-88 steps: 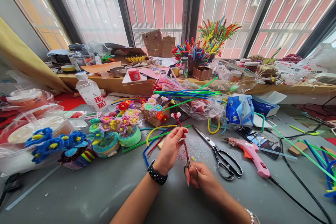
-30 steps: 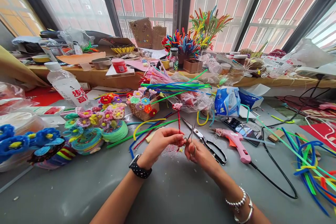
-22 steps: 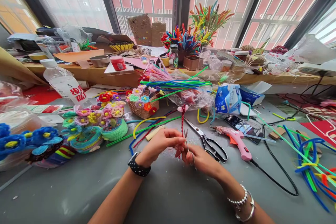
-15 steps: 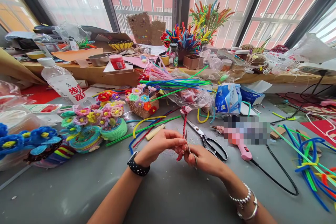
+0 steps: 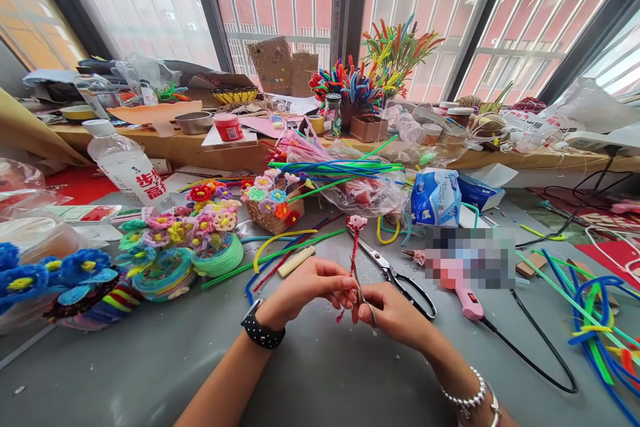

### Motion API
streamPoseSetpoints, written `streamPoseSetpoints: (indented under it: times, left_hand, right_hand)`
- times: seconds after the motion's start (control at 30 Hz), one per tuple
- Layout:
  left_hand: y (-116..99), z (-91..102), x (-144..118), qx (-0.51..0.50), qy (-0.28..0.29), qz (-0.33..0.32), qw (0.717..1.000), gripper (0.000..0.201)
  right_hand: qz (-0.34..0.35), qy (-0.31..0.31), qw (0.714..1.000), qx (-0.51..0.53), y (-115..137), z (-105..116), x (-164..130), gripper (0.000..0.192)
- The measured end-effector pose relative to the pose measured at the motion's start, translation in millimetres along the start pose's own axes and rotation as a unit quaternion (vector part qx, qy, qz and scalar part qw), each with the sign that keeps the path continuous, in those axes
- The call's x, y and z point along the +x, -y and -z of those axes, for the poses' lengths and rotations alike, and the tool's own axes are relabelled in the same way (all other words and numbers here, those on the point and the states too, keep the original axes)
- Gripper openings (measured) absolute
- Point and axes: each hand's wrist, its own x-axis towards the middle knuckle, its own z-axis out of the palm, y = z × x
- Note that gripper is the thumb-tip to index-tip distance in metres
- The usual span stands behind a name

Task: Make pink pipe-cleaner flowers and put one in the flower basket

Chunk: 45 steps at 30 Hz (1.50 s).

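Red fuzzy pipe-cleaner stem with a small pink flower head [image 5: 353, 247] sits centre frame, near upright, over the grey tabletop [image 5: 150, 373]. Left hand [image 5: 313, 287] pinches the stem low down. Right hand [image 5: 395, 313] closed on small metal scissors [image 5: 361, 288], blades at the stem. Hands nearly touching. Large black-handled scissors [image 5: 400, 273] lie just right; pink glue gun [image 5: 463, 287] beyond, partly blurred.

Grey worktable [image 5: 310, 373] fronts a wooden ledge [image 5: 525, 160] running from 9 to 3 o'clock beneath dark-framed, barred windows [image 5: 280, 0] at 12 o'clock, admitting bright daylight; red-brick facade beyond.
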Motion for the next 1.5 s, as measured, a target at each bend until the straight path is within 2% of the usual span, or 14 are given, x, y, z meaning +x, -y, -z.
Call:
streamPoseSetpoints:
  times: [0.2, 0.33, 0.7, 1.2, 1.5]
  left_hand:
    - [-2, 4.0, 0, 0.003, -0.028, 0.03, 0.999, 0.025]
    - [-1, 7.2, -1, -0.003, -0.034, 0.037, 0.999, 0.026]
    - [-1, 5.4, -1, -0.001, -0.006, 0.063, 0.998, 0.025]
    - [-1, 5.3, 0, 0.001, -0.019, 0.042, 0.999, 0.025]
    - [-3, 3.4, 0, 0.018, -0.029, 0.045, 0.998, 0.026]
  right_hand:
    - [-0.029, -0.072, 0.997, 0.008, -1, -12, 8, 0.064]
    - [-0.039, -0.092, 0.995, 0.005, -4, -18, 9, 0.063]
    - [0.011, -0.037, 0.999, 0.024, -7, -19, 8, 0.068]
    - [-0.045, -0.099, 0.994, 0.004, -6, -15, 8, 0.06]
    - [-0.02, -0.065, 0.998, 0.016, -5, -16, 9, 0.069]
